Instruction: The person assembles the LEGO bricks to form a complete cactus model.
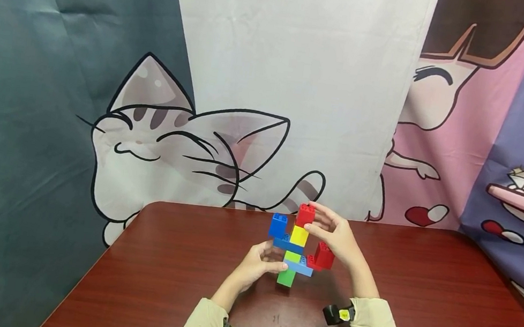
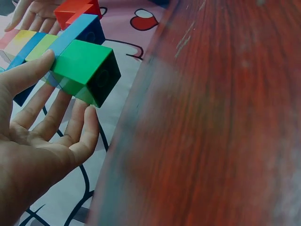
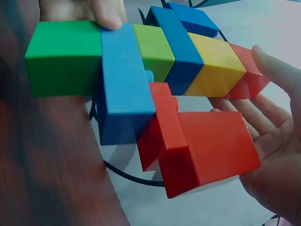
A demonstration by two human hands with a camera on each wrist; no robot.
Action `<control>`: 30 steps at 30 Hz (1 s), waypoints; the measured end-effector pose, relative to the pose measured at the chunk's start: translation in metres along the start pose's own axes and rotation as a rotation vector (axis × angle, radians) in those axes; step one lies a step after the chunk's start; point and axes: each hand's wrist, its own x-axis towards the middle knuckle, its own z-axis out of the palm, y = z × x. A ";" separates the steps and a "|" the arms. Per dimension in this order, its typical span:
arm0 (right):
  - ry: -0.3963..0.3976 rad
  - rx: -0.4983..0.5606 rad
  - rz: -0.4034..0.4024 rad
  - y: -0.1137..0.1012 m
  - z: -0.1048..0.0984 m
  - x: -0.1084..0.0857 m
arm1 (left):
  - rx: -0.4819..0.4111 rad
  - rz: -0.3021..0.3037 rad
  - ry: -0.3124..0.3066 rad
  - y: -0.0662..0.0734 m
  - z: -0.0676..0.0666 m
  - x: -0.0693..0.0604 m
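Note:
Both hands hold one toy building-block structure. Its column runs from a green block [image 1: 285, 278] at the bottom through a light blue bar [image 3: 123, 80], a lime block [image 3: 153, 49], a dark blue bar [image 1: 289, 245] and a yellow block [image 1: 299, 236] to a red block [image 1: 305, 215] on top. A blue block [image 1: 278, 225] sits on the dark blue bar's left end; red pieces [image 3: 211, 146] join the light blue bar's right end. My left hand [image 1: 252, 267] pinches the lower part near the light blue bar. My right hand [image 1: 338, 239] grips the top red block between thumb and fingers. The green block's hollow underside shows, off the table.
Beneath the structure lies a reddish-brown wooden table [image 1: 172, 272]. Behind its far edge hangs a cloth backdrop [image 1: 294, 54] with a cartoon cat. Each wrist wears a small black camera, such as the right one [image 1: 333, 315].

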 end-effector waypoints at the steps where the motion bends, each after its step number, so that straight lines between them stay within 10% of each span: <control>1: -0.001 -0.004 -0.003 0.001 -0.001 0.000 | -0.002 -0.001 0.002 0.000 0.000 0.000; 30: 0.022 -0.088 -0.060 0.015 -0.003 -0.010 | -0.150 -0.013 0.178 0.008 0.004 0.000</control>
